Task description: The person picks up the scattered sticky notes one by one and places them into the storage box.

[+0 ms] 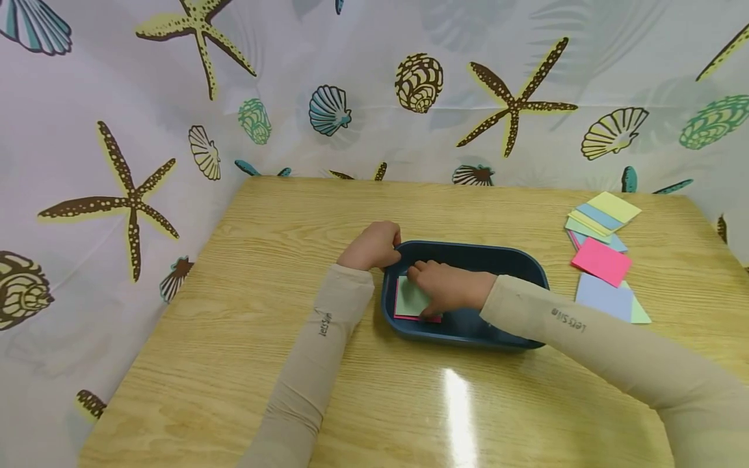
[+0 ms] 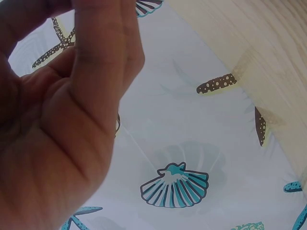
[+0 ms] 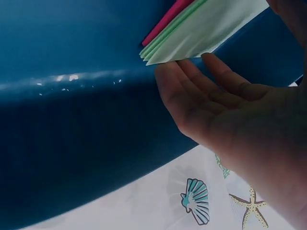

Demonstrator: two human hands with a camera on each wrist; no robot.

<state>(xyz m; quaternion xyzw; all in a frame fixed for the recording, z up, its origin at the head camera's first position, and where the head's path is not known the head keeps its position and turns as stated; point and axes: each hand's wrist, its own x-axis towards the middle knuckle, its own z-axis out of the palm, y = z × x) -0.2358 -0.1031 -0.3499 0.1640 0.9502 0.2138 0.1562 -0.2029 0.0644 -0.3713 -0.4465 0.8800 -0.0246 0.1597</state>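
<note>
A dark blue plastic bin stands on the table. At its back left corner my left hand grips the rim, fingers bent over it. In the left wrist view the left hand has curled fingers; the bin is out of that picture. My right hand reaches into the bin over a stack of green and pink paper notes in its left part. The right wrist view shows the nearly straight fingers touching the edge of the green notes, with pink beneath them.
To the right of the bin lies a loose spread of paper notes: yellow, pink and blue. A shell-and-starfish patterned cloth hangs behind the wooden table and along its left side.
</note>
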